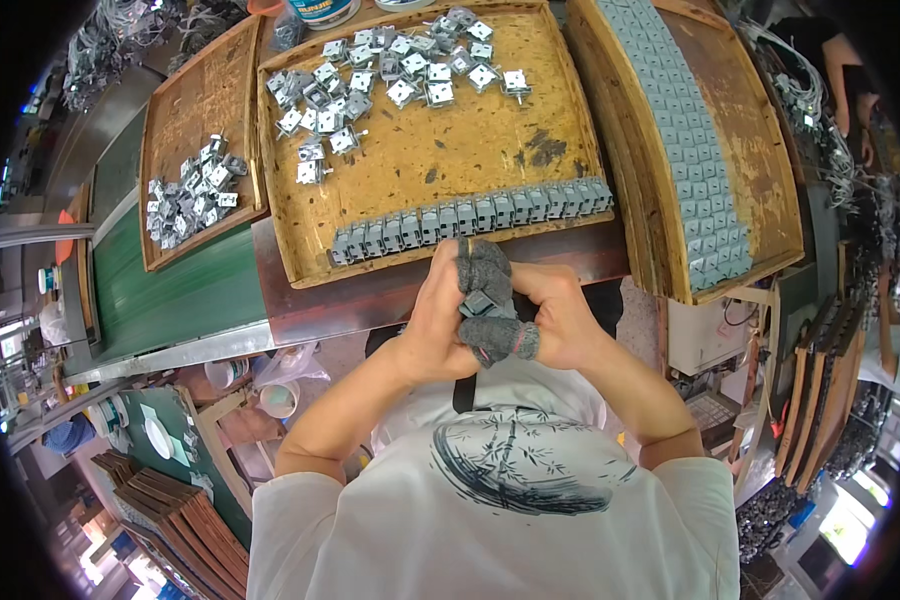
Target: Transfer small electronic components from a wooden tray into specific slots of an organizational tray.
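Close in front of my body, my left hand (pixel 438 315) and my right hand (pixel 562 318) meet around a small grey block-shaped housing (pixel 479 303). Dark grey knit covers wrap some of the fingers and thumbs, and both hands are closed on the piece. Much of it is hidden by the fingers. Just beyond, along the near edge of a worn wooden tray (pixel 450 180), stands a row of similar grey housings (pixel 475 215). Toward the far side of that tray lie loose grey-and-silver metal pieces (pixel 400 92), scattered and piled.
A smaller wooden tray (pixel 195 120) at left holds a heap of similar pieces (pixel 195 190). At right, a wooden tray (pixel 770 200) bears rows of grey housings (pixel 698 150). A green belt surface (pixel 180 300) runs at left. Stacked boards (pixel 185 510) stand lower left; another person's arm (pixel 838 85) shows far right.
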Demonstrator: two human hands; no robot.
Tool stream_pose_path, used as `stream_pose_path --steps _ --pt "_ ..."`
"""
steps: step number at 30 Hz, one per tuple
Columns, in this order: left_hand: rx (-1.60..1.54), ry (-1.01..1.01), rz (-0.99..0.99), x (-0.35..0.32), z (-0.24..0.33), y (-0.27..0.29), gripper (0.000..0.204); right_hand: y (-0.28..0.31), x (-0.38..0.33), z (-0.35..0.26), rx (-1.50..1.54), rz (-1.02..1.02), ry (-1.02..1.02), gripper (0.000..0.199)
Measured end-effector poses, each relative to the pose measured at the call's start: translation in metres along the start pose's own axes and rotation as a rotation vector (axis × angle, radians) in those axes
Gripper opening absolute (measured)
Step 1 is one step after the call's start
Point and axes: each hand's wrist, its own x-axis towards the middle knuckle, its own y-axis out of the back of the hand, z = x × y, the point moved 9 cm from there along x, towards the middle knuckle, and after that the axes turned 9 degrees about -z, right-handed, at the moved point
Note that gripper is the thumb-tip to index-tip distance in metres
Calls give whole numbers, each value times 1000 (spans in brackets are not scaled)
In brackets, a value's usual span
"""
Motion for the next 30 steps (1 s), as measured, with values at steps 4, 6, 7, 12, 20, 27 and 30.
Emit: stream_pose_path --steps 4,6,7,12,20,27,30 --pt "-30 37 -26 1 -10 8 51 0 5 18 -273 6 -144 48" --pt "265 170 -46 -2 -11 16 46 16 -5 8 -404 49 -198 54" --pt "344 307 -50 -11 -26 30 44 28 -15 13 -251 76 -268 54" --pt "501 650 43 -60 -91 135 52 134 -117 17 -46 702 -291 19" --pt "337 900 -204 -162 -187 168 56 290 -239 38 -358 1231 -343 19" --pt "-81 1171 -172 -148 -198 171 68 325 -250 72 -1054 814 -768 31" --pt "-42 863 -109 -148 -197 189 62 301 -209 72 -1064 663 -776 30"
